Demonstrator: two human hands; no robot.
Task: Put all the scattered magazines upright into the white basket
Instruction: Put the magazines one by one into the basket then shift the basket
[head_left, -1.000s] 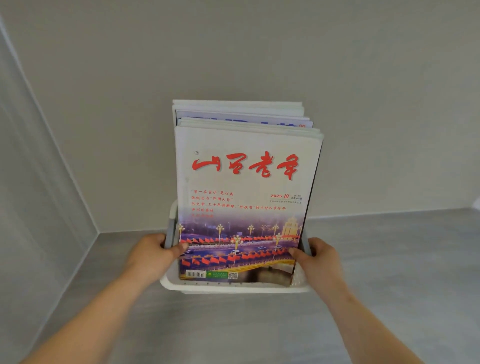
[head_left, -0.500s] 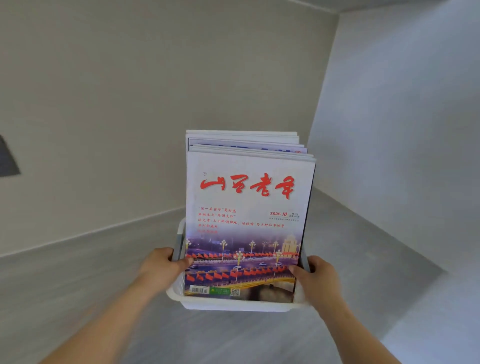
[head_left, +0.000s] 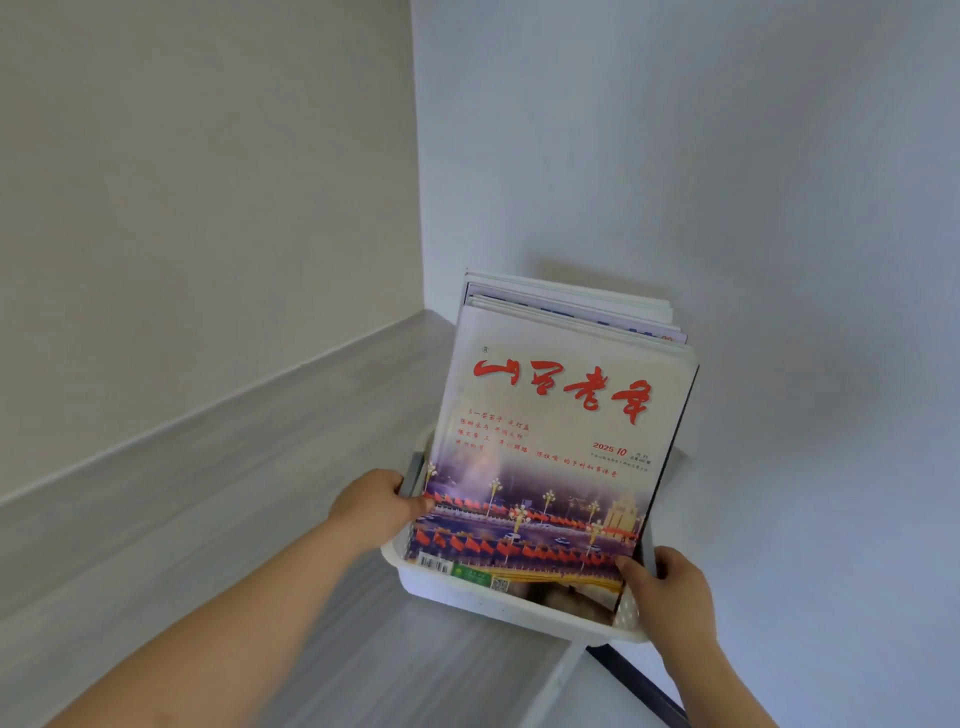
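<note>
Head view: what takes up most of it?
— Two pale walls, the left wall (head_left: 208, 182) and the right wall (head_left: 727, 156). They meet in a corner just behind the load.
— And under them?
— A grey wood-grain table (head_left: 182, 545) that runs into that corner. A dark strip (head_left: 639, 680) shows at its near right, below the basket.
— Where is the basket?
— The white basket (head_left: 467, 600) is near the table's far corner, close along the right wall. Whether its base rests on the table I cannot tell.
— The magazines?
— All those in view stand upright inside it, packed front to back. The front magazine (head_left: 561, 441) has a pale cover with red characters above a street scene with red flags. The rear magazines (head_left: 571, 306) show only their top edges behind it.
— And the hands?
— The left grip (head_left: 371, 512), a bare hand, is curled round the basket's grey left handle (head_left: 413, 473), with the thumb on the front cover's edge. The right grip (head_left: 670, 592) is curled round the basket's right side, with the thumb pressed on the cover's lower right corner.
</note>
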